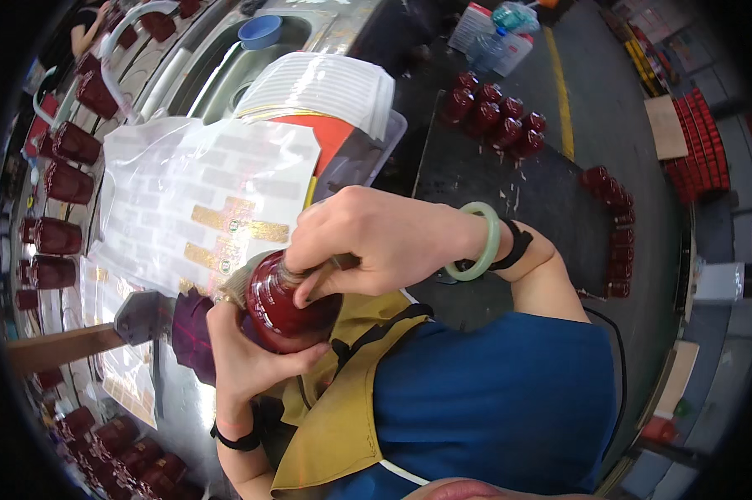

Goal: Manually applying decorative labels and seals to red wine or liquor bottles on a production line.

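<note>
The person in the blue shirt [493,392] cups a dark red bottle [278,302] in the left hand [255,354], while the right hand [347,237] grips it from above with curled fingers. From here, it sits in front of the yellow apron [330,442], beside patterned plastic sheets [167,179].

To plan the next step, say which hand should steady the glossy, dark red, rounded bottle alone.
Probably the left hand: it cups the bottle, thumb spread along its near side; the right hand bends over its far side.

bottle [278,312] between left hand [255,360] and right hand [351,240], sheet [201,179] beyond, leftward
</note>
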{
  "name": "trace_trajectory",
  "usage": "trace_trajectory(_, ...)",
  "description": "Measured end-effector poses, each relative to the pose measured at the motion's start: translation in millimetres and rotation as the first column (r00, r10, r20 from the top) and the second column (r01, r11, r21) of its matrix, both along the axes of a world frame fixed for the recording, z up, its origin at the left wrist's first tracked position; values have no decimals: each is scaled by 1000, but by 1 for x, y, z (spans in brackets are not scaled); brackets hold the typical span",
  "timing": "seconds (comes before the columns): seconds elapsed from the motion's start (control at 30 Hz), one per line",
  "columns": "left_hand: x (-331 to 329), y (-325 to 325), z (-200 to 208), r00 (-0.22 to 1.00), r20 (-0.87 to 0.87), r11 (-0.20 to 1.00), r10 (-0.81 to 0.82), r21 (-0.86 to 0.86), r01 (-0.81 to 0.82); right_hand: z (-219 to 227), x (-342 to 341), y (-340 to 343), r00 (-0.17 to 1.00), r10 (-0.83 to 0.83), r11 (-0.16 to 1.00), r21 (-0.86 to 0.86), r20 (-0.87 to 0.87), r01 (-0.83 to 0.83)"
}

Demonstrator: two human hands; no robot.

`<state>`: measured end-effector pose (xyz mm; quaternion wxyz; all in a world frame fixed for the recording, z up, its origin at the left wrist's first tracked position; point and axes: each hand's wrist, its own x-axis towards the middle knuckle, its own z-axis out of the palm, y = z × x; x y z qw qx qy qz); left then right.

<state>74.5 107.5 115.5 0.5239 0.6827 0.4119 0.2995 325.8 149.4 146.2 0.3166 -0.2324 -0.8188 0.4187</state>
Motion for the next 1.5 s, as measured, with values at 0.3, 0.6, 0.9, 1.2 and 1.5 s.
trace_trajectory(0.3, 28, 28, -31, 982, -164, 959, 92, 281, -42, -72, 153, -42, 577, -730, 665, 184, 368, 724)
trace_trajectory(0.6, -55, -35, -45, 874, -259, 908, 412, 195, -370, -249, 285, -3, -65, -813, 208, 392, 579, 896)
trace_trajectory(0.9, -94, -79, -41, 711, -375, 795, 594, 139, -591, -304, 336, 79, -233, -659, 134, 416, 715, 899)
trace_trajectory(1.2, -122, -126, -33, 564, -341, 658, 752, 338, -673, -332, 382, 92, 449, -704, 489, -84, 551, 868)
trace_trajectory(1.5, -289, -300, -43, -663, 223, -556, 714, 757, -344, -191, 230, 42, 486, -639, 205, -477, 596, 855)
